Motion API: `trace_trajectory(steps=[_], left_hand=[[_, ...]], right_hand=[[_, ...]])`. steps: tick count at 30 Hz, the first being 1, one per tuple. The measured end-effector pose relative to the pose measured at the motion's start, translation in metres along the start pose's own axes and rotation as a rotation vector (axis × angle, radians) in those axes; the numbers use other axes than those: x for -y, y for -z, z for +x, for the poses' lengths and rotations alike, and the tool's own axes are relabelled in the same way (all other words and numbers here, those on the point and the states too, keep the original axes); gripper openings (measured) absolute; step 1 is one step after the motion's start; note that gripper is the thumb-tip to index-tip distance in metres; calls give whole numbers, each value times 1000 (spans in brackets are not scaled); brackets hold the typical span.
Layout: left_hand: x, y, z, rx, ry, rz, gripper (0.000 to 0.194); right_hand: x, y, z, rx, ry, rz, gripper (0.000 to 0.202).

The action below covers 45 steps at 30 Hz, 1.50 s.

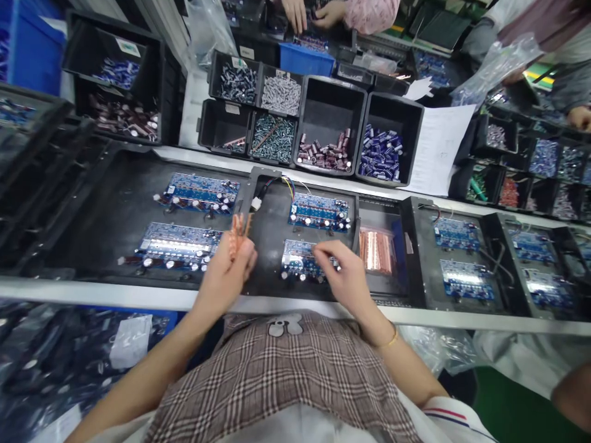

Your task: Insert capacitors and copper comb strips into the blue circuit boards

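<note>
My left hand (227, 263) is closed round a small bundle of copper-coloured strips (237, 237), whose ends stick up past the fingers. Over the lower blue circuit board (293, 251) in the middle tray, my right hand (344, 271) is pinched at thumb and forefinger. Whatever lies between those fingertips is too small to make out, and the hand hides the board's right part. Another circuit board (319, 211), with coloured wires at its upper left, lies just behind. A white connector (256, 203) on dark wires rests beyond my left hand.
Two more circuit boards (201, 192) lie in the left tray (104, 203). Right of my right hand is a stack of copper strips (377, 251). Behind the trays stand bins of purple capacitors (381, 151) and other components. A co-worker's hands (295, 13) work across the bench.
</note>
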<state>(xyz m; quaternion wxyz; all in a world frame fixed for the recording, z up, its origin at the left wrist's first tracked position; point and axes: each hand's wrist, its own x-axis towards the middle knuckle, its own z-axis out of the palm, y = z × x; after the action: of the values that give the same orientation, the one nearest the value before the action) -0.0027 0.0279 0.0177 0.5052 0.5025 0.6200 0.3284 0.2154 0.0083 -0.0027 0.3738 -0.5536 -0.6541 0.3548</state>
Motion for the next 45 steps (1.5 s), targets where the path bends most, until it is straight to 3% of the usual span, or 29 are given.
trace_trajectory(steps=[3,6,13,23,26,29,31,34,36,41,43,45], left_hand=[[4,22,13,-165,-51,413,26],[10,32,20,-245,-13,612,24],[24,32,27,-278,64,863,46],[13,19,34,-175,65,1181,55],[11,20,35,-165,51,1230,53],[11,21,37,-158,13,1256,49],[12,20,38,-171,-15,1243,43],[15,18,37,-218,-29,1194,36],[14,17,35,-237,-37,1158,33],[0,35,29,-258,-84,1112,33],[-7,56,27,-308,-100,1152,36],[-11,85,26,-368,-101,1229,39]], right_hand=[[-17,-4,-9,181,222,-522,23],[-28,-13,-12,240,341,-738,23],[-32,-17,-13,234,412,-795,25],[-26,-19,-14,249,394,-783,25],[-22,2,-13,187,309,-660,24],[-35,37,-14,-174,5,-434,27],[-51,54,-16,-372,-264,-292,49],[-70,63,-18,-326,-560,26,72],[-69,64,-20,-293,-637,161,81],[-28,77,-23,-248,-594,259,84],[-9,75,-17,-220,-539,260,87],[7,60,-5,-169,-453,230,88]])
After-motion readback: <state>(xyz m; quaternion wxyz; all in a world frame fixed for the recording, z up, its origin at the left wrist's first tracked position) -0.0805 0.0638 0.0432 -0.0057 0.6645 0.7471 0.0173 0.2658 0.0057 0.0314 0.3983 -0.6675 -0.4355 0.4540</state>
